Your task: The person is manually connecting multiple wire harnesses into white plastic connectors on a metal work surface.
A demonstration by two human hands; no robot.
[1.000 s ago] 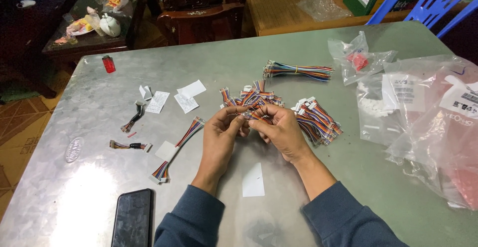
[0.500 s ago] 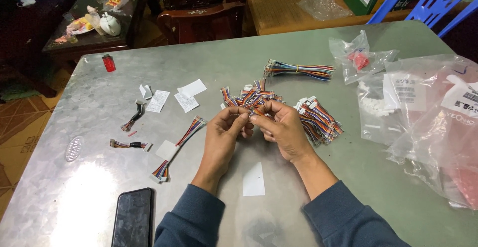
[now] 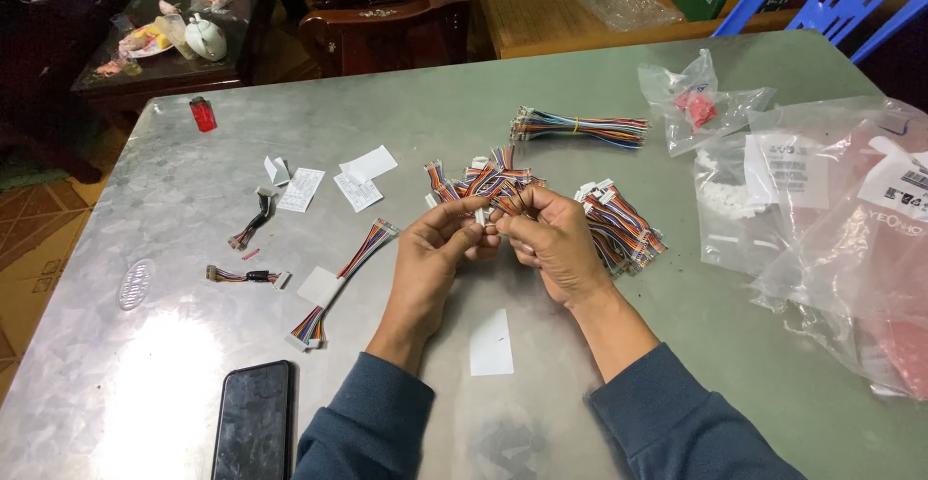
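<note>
Metal worktop (image 3: pixel 619 84), L to R. Near front-left corner: black phone (image 3: pixel 253 424) lying flat, screen dark. Toward back-left edge: red lighter (image 3: pixel 203 114). Left-centre: small dark-wired lead (image 3: pixel 246 275), a black short lead (image 3: pixel 253 223) just behind it, and white paper slips (image 3: pixel 333 176) farther back. A long multicolour ribbon cable (image 3: pixel 343 282) runs diagonally, white connectors at both ends, w/ a white slip beside it.

Centre: left hand (image 3: pixel 435 253) and right hand (image 3: pixel 551 243) meet, fingertips touching. Both pinch one small multicolour wire harness (image 3: pixel 488 211) w/ a white connector between thumbs and forefingers; it's held just above the worktop, mid-table. Behind the hands, touching the held piece or not — can't tell — sits a loose pile of similar harnesses (image 3: pixel 483 178). White paper rectangle (image 3: pixel 491 343) lies betw. the forearms, nearer front edge.

Right of right hand: second heap of harnesses (image 3: pixel 623 224), just beside knuckles. Farther back: banded bundle of long wires (image 3: pixel 580 128). Right edge: small clear bag w/ red bits (image 3: pixel 698 105), then large clear plastic bags (image 3: pixel 831 219) w/ white labels, overlapping.
</note>
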